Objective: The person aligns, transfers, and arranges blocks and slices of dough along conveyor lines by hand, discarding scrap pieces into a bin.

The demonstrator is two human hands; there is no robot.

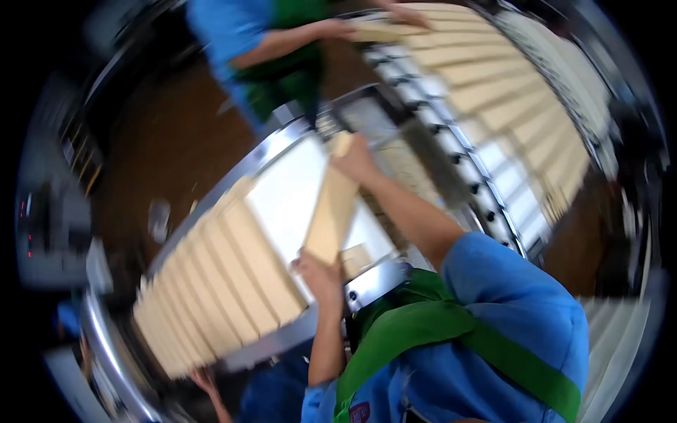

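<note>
A long, flat, pale-yellow slab (331, 211) is held between my two hands, tilted over a white surface (288, 190). My left hand (321, 275) is closed round its near end. At the far end my right hand (356, 162) grips it, with the fingers partly hidden. Left of the slab lies a row of similar slabs (218, 275), side by side and close together. A small pale piece (356, 259) rests on the white surface near my left hand. What the slab is made of cannot be told.
On the right, a roller-edged conveyor (462, 137) carries many more slabs (486, 77). A metal tray (409, 169) sits between it and the white surface. Across from me a co-worker (282, 49) handles another slab (381, 32). Another person's hand (204, 381) touches the row's lower end.
</note>
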